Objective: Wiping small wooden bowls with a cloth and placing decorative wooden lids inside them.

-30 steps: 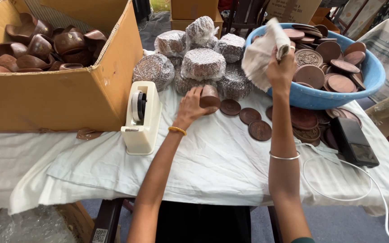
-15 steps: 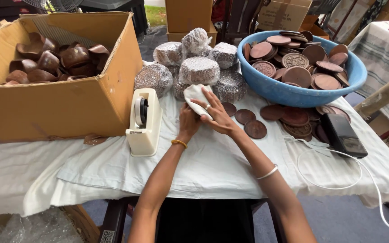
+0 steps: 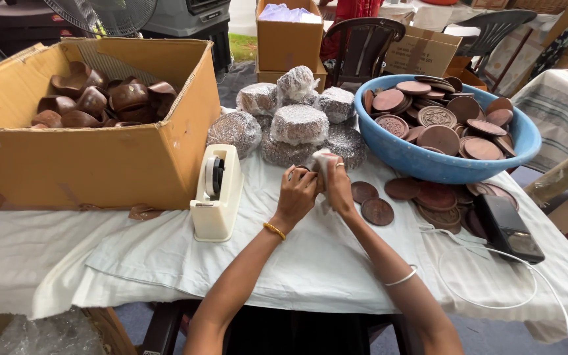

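Observation:
My left hand (image 3: 296, 192) grips a small brown cup-like piece (image 3: 302, 170), mostly hidden by my fingers. Pressed against that piece is a white cloth (image 3: 321, 160), held by my right hand (image 3: 338, 185). Both hands meet over the white tablecloth (image 3: 165, 263), just in front of a pile of plastic-wrapped round bundles (image 3: 298, 125). Loose brown round lids (image 3: 377, 211) lie on the cloth just right of my right hand.
An open cardboard box (image 3: 100, 158) of brown cups stands at the left, with a cream tape dispenser (image 3: 217, 194) beside it. A blue basin (image 3: 422, 161) of brown lids sits at the right, near a dark phone (image 3: 507, 227) with a white cable (image 3: 494, 304). Behind are chairs and boxes.
My right hand came down from the blue basin with the white cloth and joined my left hand at the brown piece. The two hands have closed together around it.

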